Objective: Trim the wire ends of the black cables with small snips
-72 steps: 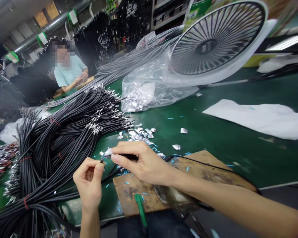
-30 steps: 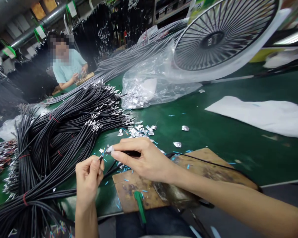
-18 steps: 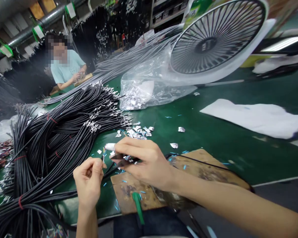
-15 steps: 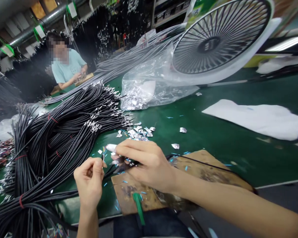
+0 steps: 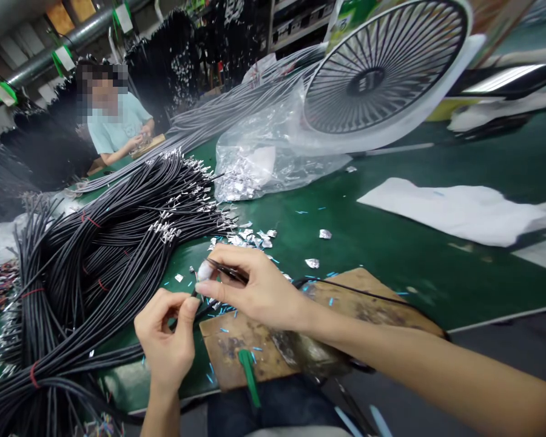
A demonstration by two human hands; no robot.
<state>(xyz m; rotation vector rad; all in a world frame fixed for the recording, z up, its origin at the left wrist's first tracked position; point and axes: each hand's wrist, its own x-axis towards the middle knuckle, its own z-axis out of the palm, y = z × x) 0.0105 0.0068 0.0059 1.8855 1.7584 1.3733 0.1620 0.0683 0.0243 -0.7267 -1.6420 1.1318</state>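
Observation:
My left hand pinches a black cable close to its end, thumb against forefinger. Right beside it, my right hand has its thumb and wrapped forefinger closed at the cable's tip, which they mostly hide. A white wrap covers that forefinger's tip. Tucked in the same hand is a dark slim tool that looks like tweezers, pointing left. Below the hands lies a stained wooden board strewn with small blue scraps.
Bundled black cables with silvery ends fill the left side. Foil scraps lie past my hands, near a clear plastic bag. A fan stands behind; white sheet lies right. A co-worker sits across.
The right thumb and forefinger have closed at the cable's tip, hiding the coloured wires that showed before. The dark tool has shifted up within the right hand. The whole view has moved slightly.

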